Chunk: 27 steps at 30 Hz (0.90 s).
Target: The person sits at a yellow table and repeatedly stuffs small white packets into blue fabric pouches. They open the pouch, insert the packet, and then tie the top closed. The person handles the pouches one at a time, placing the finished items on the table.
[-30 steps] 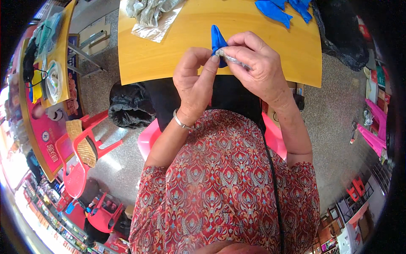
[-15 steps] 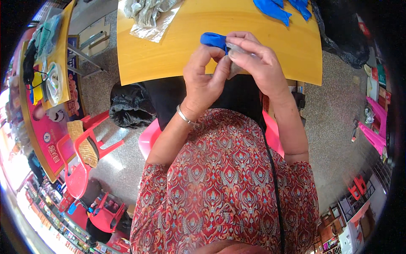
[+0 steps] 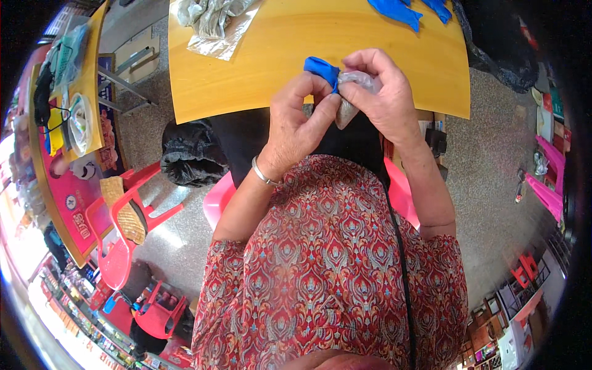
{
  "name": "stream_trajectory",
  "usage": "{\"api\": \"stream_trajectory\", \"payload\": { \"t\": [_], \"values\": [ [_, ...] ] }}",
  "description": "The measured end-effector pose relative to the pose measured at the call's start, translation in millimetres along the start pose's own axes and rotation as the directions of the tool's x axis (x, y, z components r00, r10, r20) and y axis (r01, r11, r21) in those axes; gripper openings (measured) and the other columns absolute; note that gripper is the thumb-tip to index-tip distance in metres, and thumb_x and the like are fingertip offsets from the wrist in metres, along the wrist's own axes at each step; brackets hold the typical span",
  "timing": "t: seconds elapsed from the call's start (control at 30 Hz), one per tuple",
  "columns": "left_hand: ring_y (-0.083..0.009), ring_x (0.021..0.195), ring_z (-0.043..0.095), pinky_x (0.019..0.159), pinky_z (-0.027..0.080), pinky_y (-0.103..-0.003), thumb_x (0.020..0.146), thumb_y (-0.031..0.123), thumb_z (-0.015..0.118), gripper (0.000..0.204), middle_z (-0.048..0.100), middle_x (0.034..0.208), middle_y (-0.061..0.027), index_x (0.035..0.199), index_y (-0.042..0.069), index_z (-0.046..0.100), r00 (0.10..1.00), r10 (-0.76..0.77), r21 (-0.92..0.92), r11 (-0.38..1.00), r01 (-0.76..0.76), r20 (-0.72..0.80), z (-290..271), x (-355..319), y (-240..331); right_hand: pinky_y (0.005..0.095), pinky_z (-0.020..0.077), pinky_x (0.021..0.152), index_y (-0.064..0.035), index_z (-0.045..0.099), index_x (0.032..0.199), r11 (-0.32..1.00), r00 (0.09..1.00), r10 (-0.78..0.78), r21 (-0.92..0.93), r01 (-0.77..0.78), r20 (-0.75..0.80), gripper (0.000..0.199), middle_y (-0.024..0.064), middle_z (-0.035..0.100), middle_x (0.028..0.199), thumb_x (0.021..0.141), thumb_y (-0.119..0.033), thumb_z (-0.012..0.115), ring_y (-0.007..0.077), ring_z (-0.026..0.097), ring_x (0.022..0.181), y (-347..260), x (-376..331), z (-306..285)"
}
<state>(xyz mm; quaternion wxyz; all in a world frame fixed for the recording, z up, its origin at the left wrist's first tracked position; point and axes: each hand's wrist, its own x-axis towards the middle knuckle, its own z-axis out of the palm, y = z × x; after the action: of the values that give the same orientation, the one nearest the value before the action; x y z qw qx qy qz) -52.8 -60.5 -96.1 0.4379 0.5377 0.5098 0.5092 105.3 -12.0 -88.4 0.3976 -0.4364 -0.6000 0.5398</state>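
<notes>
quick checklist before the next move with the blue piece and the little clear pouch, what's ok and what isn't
1. Left hand gripping the blue piece: ok, pinched between thumb and fingers.
2. Right hand on the clear pouch: ok, held at its upper part.
3. Either hand free: not ok, both are occupied.
4. Opening of the blue piece in sight: cannot tell, fingers cover where it meets the pouch.
5. Other blue pieces in view: ok, at the far right of the yellow table.

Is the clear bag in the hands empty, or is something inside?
Something seems inside: the clear bag bulges and looks greyish-brown beside the right hand. How full, I cannot tell.
</notes>
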Motion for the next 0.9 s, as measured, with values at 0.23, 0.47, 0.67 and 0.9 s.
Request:
{"api": "stream_trajectory", "payload": {
  "t": [0.23, 0.47, 0.67, 0.9],
  "values": [
    [-0.0141, 0.066, 0.054, 0.062, 0.044, -0.028, 0.080, 0.005, 0.065, 0.009, 0.056, 0.070, -0.0050, 0.079, 0.002, 0.057, 0.996, 0.055, 0.015, 0.998, -0.056, 0.074, -3, -7, 5, 0.0243, 0.0498, 0.074, -0.0009, 0.063, 0.105, 0.988, 0.965, 0.090, 0.097, -0.117, 0.246, 0.027, 0.0018, 0.064, 0.086, 0.080, -0.011, 0.068, 0.0085, 0.060, 0.080, -1, 5, -9],
    [-0.0133, 0.075, 0.056, 0.069, 0.048, -0.028, 0.089, 0.009, 0.062, 0.016, 0.058, 0.086, -0.0053, 0.100, 0.000, 0.054, 0.990, -0.099, -0.333, 0.941, 0.059, -0.105, 8, -13, -7, 0.0228, 0.0484, 0.063, -0.0012, 0.064, 0.096, 0.985, 0.992, 0.126, 0.116, -0.129, 0.031, 0.021, -0.0018, 0.063, 0.077, 0.079, -0.013, 0.071, 0.0051, 0.057, 0.070, 20, 4, 5],
    [-0.0178, 0.105, 0.056, 0.089, 0.048, -0.034, 0.097, 0.029, 0.052, 0.042, 0.055, 0.116, -0.0103, 0.127, 0.002, 0.046, 0.940, -0.327, -0.703, 0.646, 0.298, 0.098, 1, 2, -14, 0.0273, 0.0504, 0.067, -0.0019, 0.064, 0.094, 0.999, 0.999, 0.031, -0.011, -0.031, 0.036, 0.023, 0.0037, 0.065, 0.081, 0.076, -0.012, 0.072, 0.0114, 0.061, 0.074, 16, 5, 10],
    [-0.0151, 0.096, 0.060, 0.082, 0.053, -0.033, 0.099, 0.031, 0.047, 0.034, 0.059, 0.109, -0.0050, 0.121, 0.005, 0.051, 0.890, -0.395, -0.783, 0.468, 0.409, 0.229, 9, -12, -8, 0.0318, 0.0495, 0.082, -0.0035, 0.061, 0.104, 0.962, 0.984, -0.168, -0.229, 0.152, -0.056, 0.032, 0.0106, 0.063, 0.105, 0.073, -0.009, 0.068, 0.0192, 0.063, 0.092, 9, 0, 16]
  ]
}}
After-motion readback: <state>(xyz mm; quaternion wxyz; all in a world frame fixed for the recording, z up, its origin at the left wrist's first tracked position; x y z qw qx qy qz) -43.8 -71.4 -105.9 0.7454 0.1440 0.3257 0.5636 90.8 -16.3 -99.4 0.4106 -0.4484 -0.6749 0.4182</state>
